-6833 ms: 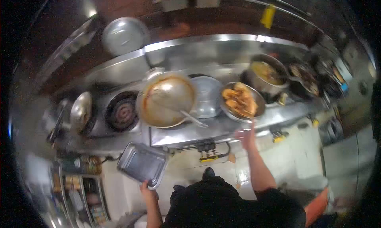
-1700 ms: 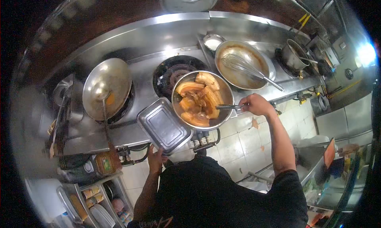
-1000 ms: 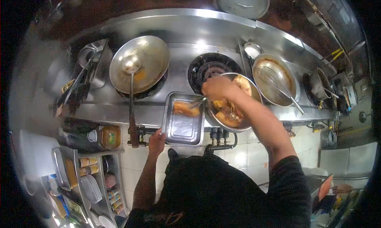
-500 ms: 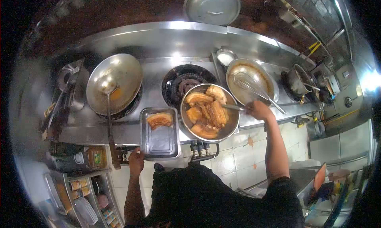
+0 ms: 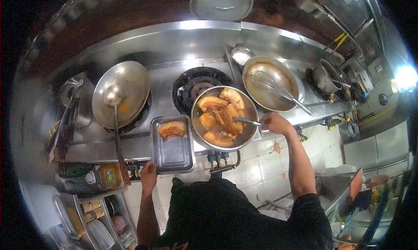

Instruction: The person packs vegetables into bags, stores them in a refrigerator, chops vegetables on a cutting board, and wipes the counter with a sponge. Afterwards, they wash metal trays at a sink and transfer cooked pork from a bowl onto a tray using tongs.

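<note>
My left hand grips the lower left corner of a rectangular metal tray, level beside the bowl. One slice of browned meat lies at the tray's far end. My right hand is closed on metal tongs, whose tips touch the meat pieces in a round steel bowl. Several thick browned slices fill that bowl, which sits at the stove's front edge, partly over a burner.
At the left a wok holds a ladle. Right of the burner, a pan holds a whisk, near a small bowl of white stuff. A pot stands far right; shelves with plates are lower left.
Since the oldest frames, the tray has come beside the bowl and one slice has gone into it. My right hand, with the tongs, has returned from the tray to the bowl.
</note>
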`<state>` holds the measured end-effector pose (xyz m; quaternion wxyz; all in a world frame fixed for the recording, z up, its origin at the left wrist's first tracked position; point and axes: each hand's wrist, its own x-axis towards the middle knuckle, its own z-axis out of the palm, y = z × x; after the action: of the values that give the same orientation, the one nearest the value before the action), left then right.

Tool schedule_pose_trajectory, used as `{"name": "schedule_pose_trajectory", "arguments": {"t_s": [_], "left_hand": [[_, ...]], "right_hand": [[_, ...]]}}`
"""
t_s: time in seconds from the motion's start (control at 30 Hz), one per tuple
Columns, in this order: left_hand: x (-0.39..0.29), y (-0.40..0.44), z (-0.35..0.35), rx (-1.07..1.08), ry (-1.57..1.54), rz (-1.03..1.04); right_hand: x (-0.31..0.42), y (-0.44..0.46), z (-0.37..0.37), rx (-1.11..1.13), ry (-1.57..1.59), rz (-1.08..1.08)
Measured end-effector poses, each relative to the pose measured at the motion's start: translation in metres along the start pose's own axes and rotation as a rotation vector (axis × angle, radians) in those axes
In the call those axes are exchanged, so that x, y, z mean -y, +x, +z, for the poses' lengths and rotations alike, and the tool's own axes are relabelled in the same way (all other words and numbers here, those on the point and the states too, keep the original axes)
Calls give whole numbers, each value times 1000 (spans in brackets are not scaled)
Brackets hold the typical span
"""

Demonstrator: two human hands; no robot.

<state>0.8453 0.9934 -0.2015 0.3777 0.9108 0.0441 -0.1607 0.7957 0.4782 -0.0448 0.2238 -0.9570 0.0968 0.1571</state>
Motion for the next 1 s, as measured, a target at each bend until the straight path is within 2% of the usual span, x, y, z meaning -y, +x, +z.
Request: {"name": "schedule_pose_trajectory", "arguments": {"t_s": [0.07, 0.13, 0.2, 0.3, 0.4, 0.47, 0.5, 0.53, 0.6, 0.63, 0.67, 0.73, 0.77, 0.83, 0.93, 0.97, 1.0], "left_hand": [[28, 5, 10, -125, 99, 347], [44, 7, 15, -166, 81, 414], [6, -4, 7, -127, -59, 195], [12, -1, 10, -44, -261, 78], [35, 5, 27, -90, -300, 194], [19, -5, 18, 3, -395, 143], [15, -9, 15, -7, -407, 258], [16, -7, 16, 49, -511, 132], [9, -5, 11, -4, -323, 189], [14, -4, 12, -17, -348, 215], [21, 0, 17, -34, -375, 245], [22, -1, 14, -37, -391, 254], [12, -5, 8, -24, -381, 235], [18, -4, 11, -19, -356, 204], [50, 11, 32, -143, -187, 308], [29, 0, 19, -101, -243, 275], [7, -12, 5, -57, -298, 240]], "right_hand": [[8, -3, -1, 3, -42, 18], [11, 6, 7, 2, -182, 43], [12, 12, 14, -26, -197, 9], [21, 3, 2, -86, -74, 4], [40, -19, -25, -152, 110, -10], [69, -26, -42, -153, 86, 10], [94, -27, -51, -67, 53, 39], [109, -20, -47, -42, 15, -44], [135, -9, -37, -7, -63, -202], [132, 10, -18, -6, -130, -348], [144, 29, -4, 114, -222, -410], [177, 52, 29, 201, -312, -497], [187, 67, 53, 172, -420, -559], [212, 91, 93, 239, -533, -472], [230, 93, 97, 146, -557, -334], [213, 100, 95, 130, -546, -424], [205, 93, 79, 76, -568, -363]]}}
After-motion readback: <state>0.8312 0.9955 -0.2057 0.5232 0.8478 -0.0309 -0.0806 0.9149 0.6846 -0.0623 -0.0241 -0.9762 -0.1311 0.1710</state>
